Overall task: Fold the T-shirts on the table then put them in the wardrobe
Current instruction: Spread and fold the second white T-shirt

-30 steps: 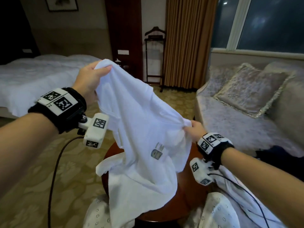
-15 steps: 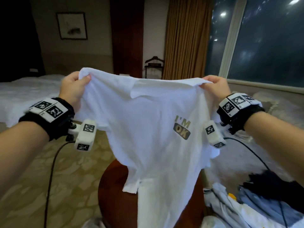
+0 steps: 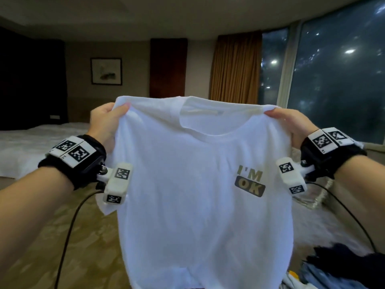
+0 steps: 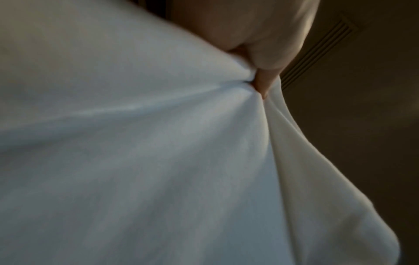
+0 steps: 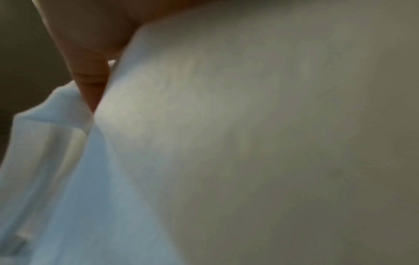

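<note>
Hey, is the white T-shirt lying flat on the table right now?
No, the white T-shirt hangs in the air, with the left hand and right hand each pinching a shoulder.

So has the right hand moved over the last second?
Yes. The right hand rose from low by the sofa to level with the left hand, before the window, pinching the T-shirt shoulder.
</note>
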The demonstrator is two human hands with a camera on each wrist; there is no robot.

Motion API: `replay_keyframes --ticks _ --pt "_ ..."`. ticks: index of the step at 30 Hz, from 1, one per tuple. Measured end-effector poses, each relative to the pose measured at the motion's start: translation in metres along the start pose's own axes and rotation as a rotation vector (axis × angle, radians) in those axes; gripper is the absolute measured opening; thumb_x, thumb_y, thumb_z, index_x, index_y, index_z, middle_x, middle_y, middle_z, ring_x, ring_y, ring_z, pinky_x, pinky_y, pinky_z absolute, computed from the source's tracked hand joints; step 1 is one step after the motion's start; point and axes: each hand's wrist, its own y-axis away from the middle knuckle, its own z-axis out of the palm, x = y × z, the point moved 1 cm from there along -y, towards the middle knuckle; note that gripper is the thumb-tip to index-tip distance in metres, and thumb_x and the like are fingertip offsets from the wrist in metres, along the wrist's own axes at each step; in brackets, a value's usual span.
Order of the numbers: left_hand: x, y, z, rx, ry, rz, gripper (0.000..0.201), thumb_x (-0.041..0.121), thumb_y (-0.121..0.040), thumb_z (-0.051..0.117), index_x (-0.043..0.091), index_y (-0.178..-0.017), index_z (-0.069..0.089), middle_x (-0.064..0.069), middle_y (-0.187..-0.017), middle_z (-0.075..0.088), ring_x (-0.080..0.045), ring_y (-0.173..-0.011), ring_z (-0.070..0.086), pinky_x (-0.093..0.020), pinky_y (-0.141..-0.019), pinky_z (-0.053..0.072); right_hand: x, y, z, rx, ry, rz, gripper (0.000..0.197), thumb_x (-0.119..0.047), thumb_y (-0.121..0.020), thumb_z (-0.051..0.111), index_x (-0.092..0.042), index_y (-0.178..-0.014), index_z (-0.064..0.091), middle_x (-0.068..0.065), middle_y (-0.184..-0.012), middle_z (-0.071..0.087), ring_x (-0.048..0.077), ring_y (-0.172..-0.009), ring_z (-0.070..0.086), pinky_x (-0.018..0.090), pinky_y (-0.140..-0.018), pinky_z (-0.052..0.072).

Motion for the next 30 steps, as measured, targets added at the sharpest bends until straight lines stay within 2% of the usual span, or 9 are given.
replay_keyframes --ticks 3,7,9,12,17,22,26,28,30 --pt "-0.022 0.001 0.006 -0.002 -0.035 -0.061 0.030 0.014 -0.087 0.065 0.014 -0.061 0.050 0.004 -0.054 0.054 -0.008 -0.048 0.050 -0.018 -0.052 0.042 0.024 -0.008 -0.004 0.077 0.069 0.114 0.018 -0.023 -0.089 0.059 -0.011 -0.099 0.067 0.007 -0.083 0.072 0.020 -0.070 0.067 0.032 -0.074 0.053" --pt "-0.094 0.002 0.005 -0.042 -0.127 -0.237 0.021 0.012 -0.088 0.064 0.013 -0.068 0.057 0.005 -0.050 0.060 -0.008 -0.045 0.055 -0.018 -0.050 0.046 0.096 -0.029 0.000 0.110 0.297 0.215 0.011 -0.017 -0.086 0.066 -0.007 -0.082 0.067 0.011 -0.076 0.065 0.022 -0.067 0.059 0.030 -0.068 0.048" --pt "-0.141 0.006 0.003 -0.076 -0.202 -0.337 0.015 0.010 -0.088 0.063 0.011 -0.074 0.060 0.001 -0.056 0.062 -0.011 -0.049 0.056 -0.020 -0.053 0.046 0.147 -0.042 0.003 0.093 0.452 0.304 0.023 -0.021 -0.086 0.066 -0.011 -0.067 0.058 0.012 -0.070 0.055 0.021 -0.063 0.050 0.029 -0.060 0.038" --pt "-0.209 0.018 0.002 -0.096 -0.338 -0.433 0.007 0.008 -0.088 0.063 0.006 -0.081 0.061 -0.007 -0.069 0.051 -0.017 -0.060 0.046 -0.022 -0.053 0.040 0.231 -0.057 0.015 0.034 0.525 0.430 0.026 -0.021 -0.087 0.066 -0.009 -0.067 0.054 0.013 -0.071 0.048 0.020 -0.067 0.044 0.029 -0.062 0.031" --pt "-0.316 0.027 -0.001 -0.139 -0.520 -0.567 0.037 0.004 -0.087 0.064 0.012 -0.057 0.043 0.001 -0.046 0.037 -0.017 -0.056 0.028 -0.027 -0.052 0.021 0.348 -0.074 0.038 0.020 0.552 0.584 0.021 -0.023 -0.088 0.064 -0.006 -0.077 0.060 0.014 -0.072 0.047 0.021 -0.065 0.043 0.027 -0.057 0.031" --pt "-0.396 0.029 -0.005 -0.156 -0.638 -0.684 0.040 0.005 -0.087 0.064 0.014 -0.054 0.042 0.005 -0.044 0.035 -0.012 -0.051 0.030 -0.024 -0.050 0.019 0.421 -0.093 0.058 0.082 0.573 0.720 0.028 -0.029 -0.085 0.064 -0.012 -0.063 0.059 0.007 -0.062 0.054 0.023 -0.065 0.050 0.026 -0.059 0.037" --pt "-0.437 0.030 -0.002 -0.169 -0.725 -0.734 0.007 0.005 -0.084 0.067 0.000 -0.081 0.063 -0.007 -0.066 0.050 -0.020 -0.072 0.047 -0.027 -0.061 0.035 0.453 -0.099 0.065 0.121 0.600 0.793 0.028 -0.026 -0.087 0.061 -0.017 -0.061 0.054 0.002 -0.062 0.049 0.023 -0.066 0.048 0.026 -0.055 0.034" --pt "-0.452 0.031 0.004 -0.242 -0.843 -0.690 0.028 0.006 -0.084 0.067 -0.002 -0.110 0.060 -0.017 -0.096 0.062 -0.028 -0.098 0.056 -0.033 -0.082 0.044 0.463 -0.100 0.068 0.129 0.673 0.829 0.011 -0.026 -0.088 0.061 -0.016 -0.085 0.063 0.006 -0.085 0.061 0.027 -0.089 0.057 0.029 -0.072 0.043" --pt "-0.450 0.038 0.019 -0.368 -1.120 -0.479 0.044 0.014 -0.085 0.068 0.004 -0.125 0.052 -0.020 -0.124 0.052 -0.035 -0.120 0.043 -0.040 -0.099 0.033 0.472 -0.098 0.070 0.094 0.873 0.796 0.035 -0.030 -0.089 0.062 -0.012 -0.119 0.055 0.012 -0.121 0.055 0.031 -0.116 0.048 0.037 -0.092 0.041"
